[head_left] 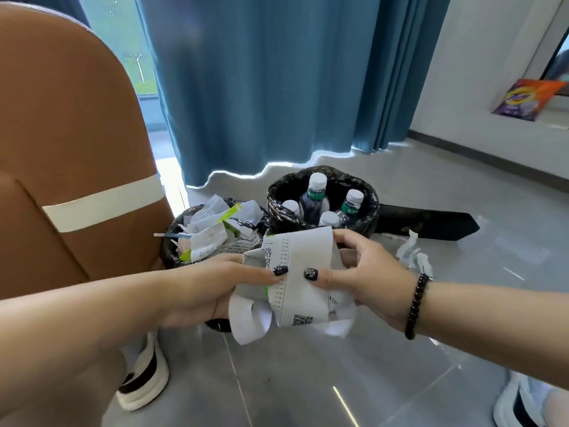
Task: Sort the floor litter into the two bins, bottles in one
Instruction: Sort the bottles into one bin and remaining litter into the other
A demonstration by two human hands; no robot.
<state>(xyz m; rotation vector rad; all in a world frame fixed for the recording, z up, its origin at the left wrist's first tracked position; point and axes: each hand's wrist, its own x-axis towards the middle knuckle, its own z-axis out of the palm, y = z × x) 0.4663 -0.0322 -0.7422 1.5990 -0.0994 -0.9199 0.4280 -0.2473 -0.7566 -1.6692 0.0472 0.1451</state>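
Paper [297, 282], a wad of printed slips and curled white strips, was held above the floor [338, 380] just short of the two bins, between both hands. Left hand [215, 291] gripped its left side, thumb laid across the printed face and the other fingers curled beneath, mostly hidden. Right hand [366, 272] gripped the right side, thumb pressed on the front and fingers wrapped over the top edge. The two-handed hold probably served to gather loose sheets into one bundle so that none would slip free on the way to the bin.

Paper bin [172, 251], black-lined and nearly full of scraps, stood to the left, beside the brown chair [70, 143]. Bottle bin [366, 217] stood touching it on the right and held four capped bottles [314, 198], upright or nearly so. Sorting by kind was thus already evident, and the wad seemed bound for the left bin.

Scraps [412, 251] lay on the floor right of the bins, near a flat black box [431, 226]. Shoes appeared at the lower edges. Blue curtain [277, 87] hung behind.
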